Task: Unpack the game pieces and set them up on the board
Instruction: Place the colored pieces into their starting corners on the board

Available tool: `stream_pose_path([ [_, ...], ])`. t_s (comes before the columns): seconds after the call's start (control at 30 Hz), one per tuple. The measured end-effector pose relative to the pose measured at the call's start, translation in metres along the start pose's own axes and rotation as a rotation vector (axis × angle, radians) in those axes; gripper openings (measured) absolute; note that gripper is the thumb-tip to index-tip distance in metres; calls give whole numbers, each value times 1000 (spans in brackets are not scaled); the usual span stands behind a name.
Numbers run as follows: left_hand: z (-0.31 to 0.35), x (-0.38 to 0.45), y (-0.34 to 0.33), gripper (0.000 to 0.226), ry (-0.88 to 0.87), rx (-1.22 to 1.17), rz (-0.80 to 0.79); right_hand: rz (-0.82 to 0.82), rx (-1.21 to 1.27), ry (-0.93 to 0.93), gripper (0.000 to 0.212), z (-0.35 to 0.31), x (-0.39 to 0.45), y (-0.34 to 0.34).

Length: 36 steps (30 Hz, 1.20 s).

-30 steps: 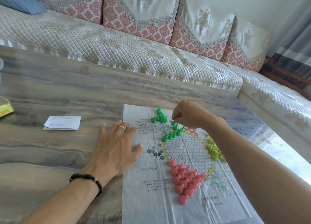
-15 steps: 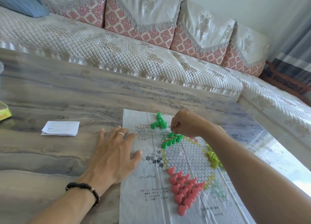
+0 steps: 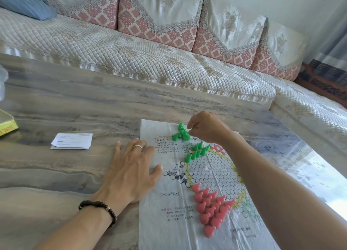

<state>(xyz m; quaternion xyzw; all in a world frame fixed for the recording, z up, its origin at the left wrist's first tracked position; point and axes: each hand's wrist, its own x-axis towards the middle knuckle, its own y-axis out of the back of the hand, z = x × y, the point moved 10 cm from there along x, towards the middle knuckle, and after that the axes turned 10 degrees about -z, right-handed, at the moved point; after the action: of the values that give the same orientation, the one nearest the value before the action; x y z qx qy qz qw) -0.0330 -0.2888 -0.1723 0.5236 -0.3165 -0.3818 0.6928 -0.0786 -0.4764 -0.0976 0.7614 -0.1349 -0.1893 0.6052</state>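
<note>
A: Sofa is noted beyond the table. The board sheet, taken as landmark, is laid flat on the table's near right part.

B: Left hand is pressed flat, fingers straight and spread, over the sheet's left edge. Right hand is curled above the sheet's far end, fingertips beside the loose green pieces; whether one is pinched cannot be told.

A: Pink pieces are ranked on the sheet's near corner field; further green pieces are stood upright on its far field. A folded leaflet is recorded left of the sheet.
</note>
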Motion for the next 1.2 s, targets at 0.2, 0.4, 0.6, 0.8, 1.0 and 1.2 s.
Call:
stream_pose_path([
  [0.2, 0, 0, 1, 59, -4, -19, 11, -29, -58, 5, 19, -8, 5, -20],
  [0.4, 1, -1, 3, 59, -6, -27, 15, -6, -89, 8, 27, -10, 5, -12],
  [0.6, 1, -1, 4, 57, -5, -36, 21, 7, 26, 39, 19, -8, -8, 6],
  [0.8, 1, -1, 3, 58, -3, -45, 15, -55, 50, 66, 6, -8, -23, 1],
  [1.0, 2, -1, 4, 56, 0, -43, 20, -84, 16, 44, 6, -8, -27, -8],
  [1.2, 1, -1, 4, 57, 0, -50, 17, -72, -36, 53, 9, -7, -29, -14],
])
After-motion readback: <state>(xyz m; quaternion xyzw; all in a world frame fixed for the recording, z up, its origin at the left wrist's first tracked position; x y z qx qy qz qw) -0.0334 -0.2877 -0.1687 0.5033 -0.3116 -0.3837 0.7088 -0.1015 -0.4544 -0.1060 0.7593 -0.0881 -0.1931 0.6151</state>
